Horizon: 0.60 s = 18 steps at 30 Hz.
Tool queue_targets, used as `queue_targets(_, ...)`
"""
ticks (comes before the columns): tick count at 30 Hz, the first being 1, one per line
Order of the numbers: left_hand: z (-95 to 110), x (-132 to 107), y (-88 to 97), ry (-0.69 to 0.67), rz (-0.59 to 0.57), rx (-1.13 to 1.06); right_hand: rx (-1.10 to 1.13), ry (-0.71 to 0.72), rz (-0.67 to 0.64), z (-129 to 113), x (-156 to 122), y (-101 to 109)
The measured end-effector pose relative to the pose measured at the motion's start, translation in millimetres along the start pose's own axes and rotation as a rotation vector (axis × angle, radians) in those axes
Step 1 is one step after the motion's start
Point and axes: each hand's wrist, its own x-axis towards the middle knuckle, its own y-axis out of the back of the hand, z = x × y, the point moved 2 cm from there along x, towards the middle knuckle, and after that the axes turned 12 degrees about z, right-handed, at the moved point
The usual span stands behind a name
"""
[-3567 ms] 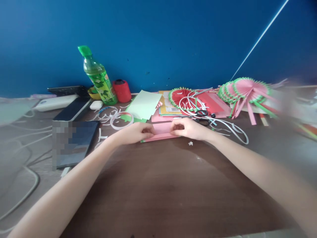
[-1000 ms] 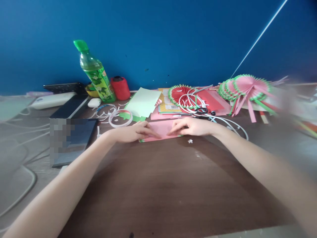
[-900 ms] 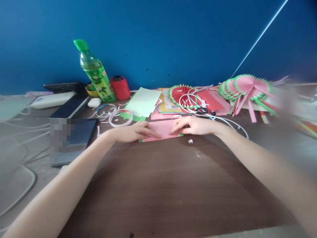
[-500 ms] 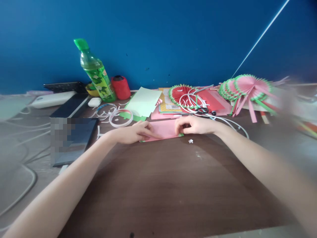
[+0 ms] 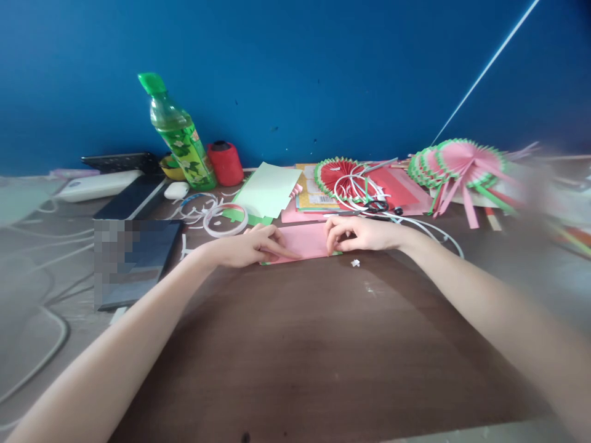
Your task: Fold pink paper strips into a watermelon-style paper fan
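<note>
A pink paper strip (image 5: 307,242) lies near the middle of the table, with bits of green along its front edge. My left hand (image 5: 253,246) is closed on the strip's left end, one finger reaching over the paper. At the other end, my right hand (image 5: 357,234) has its fingers curled and the tips pressed together on the edge, by a green corner. A small white scrap (image 5: 355,263) sits just in front of my right hand. The undersides of the fingers are hidden.
Behind stand a green drink bottle (image 5: 182,144), a red spool (image 5: 225,163) and pale green sheets (image 5: 268,189). A tape roll (image 5: 225,219) lies left. At right are a red paper fan (image 5: 339,178), black scissors (image 5: 376,207), white cable and pink-green fans (image 5: 462,163).
My right hand's fingertips have shifted very slightly at the strip's right end. My left hand and the paper stay in almost the same place.
</note>
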Motion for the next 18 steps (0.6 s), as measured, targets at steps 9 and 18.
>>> queue_targets(9, -2.1, -0.3, -0.5, 0.028, 0.005, 0.041, -0.016, -0.037, -0.003, -0.6, 0.2, -1.5)
queue_targets(18, 6.1, -2.2, 10.0, 0.074, -0.031, -0.035, -0.017, -0.03, -0.007, -7.5, 2.2, -3.2)
